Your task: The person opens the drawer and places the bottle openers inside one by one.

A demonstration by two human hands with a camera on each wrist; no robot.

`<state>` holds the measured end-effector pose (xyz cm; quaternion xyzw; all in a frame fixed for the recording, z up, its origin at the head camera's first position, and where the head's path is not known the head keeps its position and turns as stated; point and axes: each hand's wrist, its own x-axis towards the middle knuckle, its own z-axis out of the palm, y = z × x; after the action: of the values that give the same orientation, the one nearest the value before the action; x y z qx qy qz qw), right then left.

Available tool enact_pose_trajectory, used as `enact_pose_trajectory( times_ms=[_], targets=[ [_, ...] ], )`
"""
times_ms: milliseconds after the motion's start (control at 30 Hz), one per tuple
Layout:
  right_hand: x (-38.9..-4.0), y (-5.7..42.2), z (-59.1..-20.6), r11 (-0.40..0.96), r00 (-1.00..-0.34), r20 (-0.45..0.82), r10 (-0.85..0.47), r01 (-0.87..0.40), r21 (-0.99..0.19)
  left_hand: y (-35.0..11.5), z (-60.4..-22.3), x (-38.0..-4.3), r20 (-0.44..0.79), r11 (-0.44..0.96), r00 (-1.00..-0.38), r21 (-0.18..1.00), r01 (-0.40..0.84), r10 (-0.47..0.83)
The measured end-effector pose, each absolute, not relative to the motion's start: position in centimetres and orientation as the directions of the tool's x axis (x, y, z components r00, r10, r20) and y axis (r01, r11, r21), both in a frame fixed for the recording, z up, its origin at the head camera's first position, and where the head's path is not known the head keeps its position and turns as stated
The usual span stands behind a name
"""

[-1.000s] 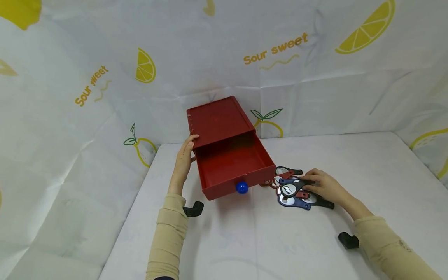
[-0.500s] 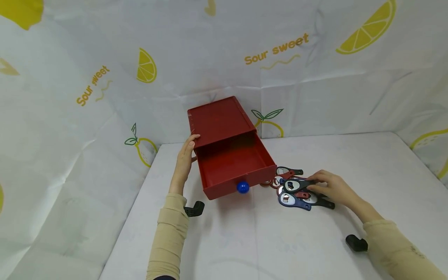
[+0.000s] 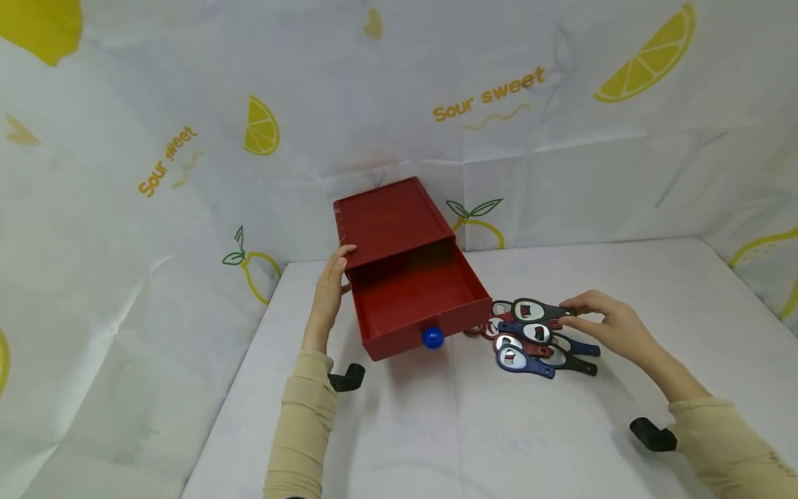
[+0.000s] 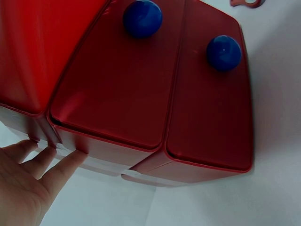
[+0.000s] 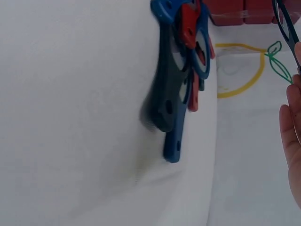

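Observation:
My right hand [image 3: 614, 326] pinches the handle end of a black bottle opener [image 3: 533, 311], raised above the loose pile. In the right wrist view that opener [image 5: 292, 43] crosses the upper right corner, cut off by the frame. Several more bottle openers, blue, red and dark, overlap under it, one blue opener [image 3: 525, 361] lying nearest. At the left, my left hand [image 3: 327, 294] rests its fingers against the side of a red drawer cabinet [image 3: 393, 218]. The left wrist view shows those extended fingers [image 4: 61, 170] touching the cabinet's side wall. The cabinet's top drawer [image 3: 414, 284] is pulled out with nothing in it.
Two lower drawers with blue knobs [image 4: 224, 53] are closed under the pulled-out one. A lemon-print sheet [image 3: 374, 104] hangs behind the white table [image 3: 424, 430]. Black wrist mounts [image 3: 652, 435] stick out from both sleeves.
My right hand has lifted the black bottle opener off the pile and drawn it back and right, uncovering a blue opener beneath. My left hand stays on the cabinet.

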<state>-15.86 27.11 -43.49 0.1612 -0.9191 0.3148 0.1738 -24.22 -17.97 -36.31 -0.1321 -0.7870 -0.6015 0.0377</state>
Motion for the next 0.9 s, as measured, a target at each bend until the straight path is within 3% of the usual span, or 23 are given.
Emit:
enact_pose_trajectory(
  times_ms=[533,900],
  targets=[
    [-15.8,26.0,-39.1,0.632,-0.922,0.388,0.013,-0.293,-0.717,-17.8,-35.9,-23.8,0.219,0.236,-0.961,0.938,0.255,0.167],
    [-16.3,23.9,-37.0,0.531,-0.895,0.447,0.006,-0.376,-0.760,-17.9,-36.0,-23.9,0.225,0.235,-0.961,0.937,0.259,0.164]
  ],
)
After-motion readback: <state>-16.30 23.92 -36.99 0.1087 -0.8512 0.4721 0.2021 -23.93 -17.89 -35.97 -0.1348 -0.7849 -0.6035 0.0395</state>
